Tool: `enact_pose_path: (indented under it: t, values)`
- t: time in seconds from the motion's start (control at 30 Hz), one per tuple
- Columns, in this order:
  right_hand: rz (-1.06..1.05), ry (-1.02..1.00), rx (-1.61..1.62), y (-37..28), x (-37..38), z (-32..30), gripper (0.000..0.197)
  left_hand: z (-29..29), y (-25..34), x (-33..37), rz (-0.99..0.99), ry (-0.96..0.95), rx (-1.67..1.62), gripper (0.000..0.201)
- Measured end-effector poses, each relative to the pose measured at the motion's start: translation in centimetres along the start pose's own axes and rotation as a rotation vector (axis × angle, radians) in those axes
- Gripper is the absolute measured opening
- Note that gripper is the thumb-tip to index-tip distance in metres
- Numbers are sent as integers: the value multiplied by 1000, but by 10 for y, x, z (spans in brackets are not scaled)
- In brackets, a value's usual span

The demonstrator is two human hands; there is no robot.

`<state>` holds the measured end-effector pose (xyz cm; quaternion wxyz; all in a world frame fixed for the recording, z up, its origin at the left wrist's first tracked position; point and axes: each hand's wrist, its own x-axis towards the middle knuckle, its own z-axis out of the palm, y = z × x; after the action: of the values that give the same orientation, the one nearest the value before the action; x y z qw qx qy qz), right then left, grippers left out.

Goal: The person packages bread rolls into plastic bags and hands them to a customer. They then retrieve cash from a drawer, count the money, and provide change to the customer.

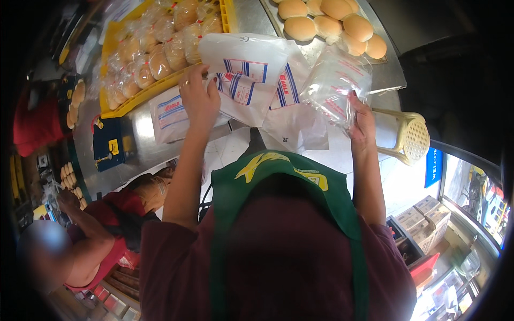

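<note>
My right hand (362, 120) is closed on the lower right edge of a stack of clear plastic bags (337, 80) with red print, thumb on top. My left hand (201, 99) has its fingers stretched out and apart. Its fingertips touch the left edge of a white plastic wrapper (241, 51) with blue and red print, whose upper part is folded over. Under and beside it lie more of these wrappers, crumpled and overlapping. A flat white printed packet (170, 113) lies left of my left wrist, partly behind my forearm.
A yellow crate (104, 96) of bagged buns stands at the back left. Bare buns (327, 24) lie on a metal tray at the back right. To my right is a cream plastic stool (415, 139). At left, another person (88, 241) works near more buns.
</note>
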<state>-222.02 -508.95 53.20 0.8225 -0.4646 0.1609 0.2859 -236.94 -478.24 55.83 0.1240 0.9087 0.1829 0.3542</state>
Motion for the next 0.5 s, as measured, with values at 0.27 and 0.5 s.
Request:
enact_pose_path:
  t: [0.27,0.5]
  values:
    - [-94,-351,-73,23,-31,40,38,-10,107,-19,-953,-629,-1775,40]
    - [-236,-460,-191,8,-29,73,54,-6,82,-12,-550,-647,-1333,46]
